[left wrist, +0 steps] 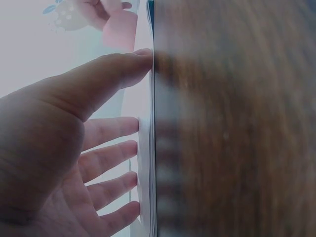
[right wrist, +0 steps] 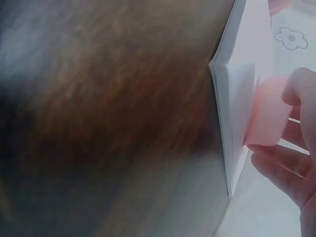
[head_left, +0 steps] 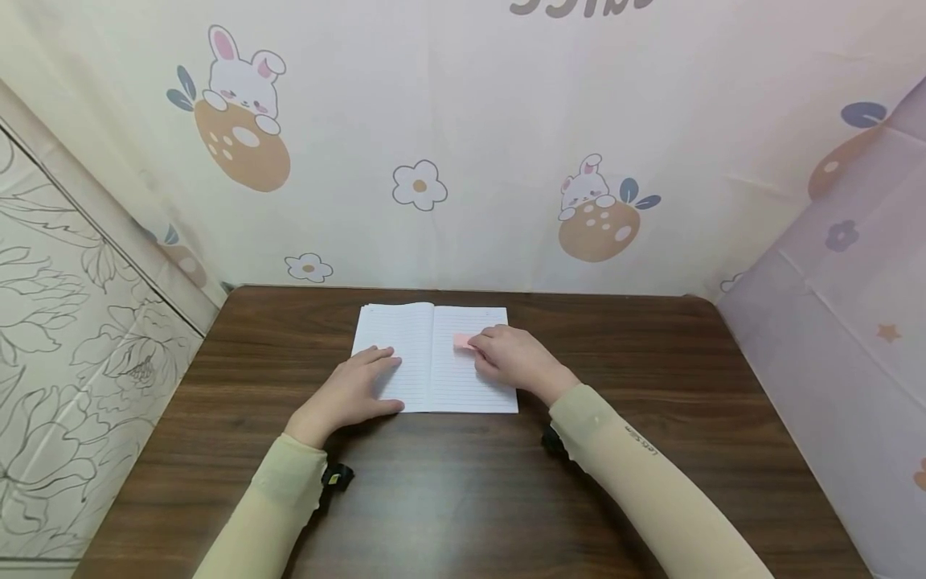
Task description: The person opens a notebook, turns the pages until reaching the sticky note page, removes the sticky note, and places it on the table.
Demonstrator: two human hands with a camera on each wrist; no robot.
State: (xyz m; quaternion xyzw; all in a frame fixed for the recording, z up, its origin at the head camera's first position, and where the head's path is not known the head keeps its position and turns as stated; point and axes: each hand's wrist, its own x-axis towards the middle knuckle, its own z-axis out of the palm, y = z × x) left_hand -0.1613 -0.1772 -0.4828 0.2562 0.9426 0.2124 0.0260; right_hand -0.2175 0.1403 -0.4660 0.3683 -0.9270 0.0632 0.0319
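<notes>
An open notebook (head_left: 405,362) with lined white pages lies on the brown table. My left hand (head_left: 356,388) rests on its left page, fingers spread and thumb near the bottom edge. In the left wrist view the fingertips (left wrist: 129,148) press against the paper. Over the right page, my right hand (head_left: 517,358) pinches a small pink sticky note (head_left: 463,342) between thumb and fingers. Seen from the right wrist, the pink sticky note (right wrist: 270,111) curves up from the page, its lower edge right at the paper.
The wooden table (head_left: 448,490) reaches back to a pale curtain (head_left: 492,161) printed with rabbits and flowers. Black wrist cameras (head_left: 337,477) sit under both sleeves. A panel with drawn flowers (head_left: 72,346) stands along the left side.
</notes>
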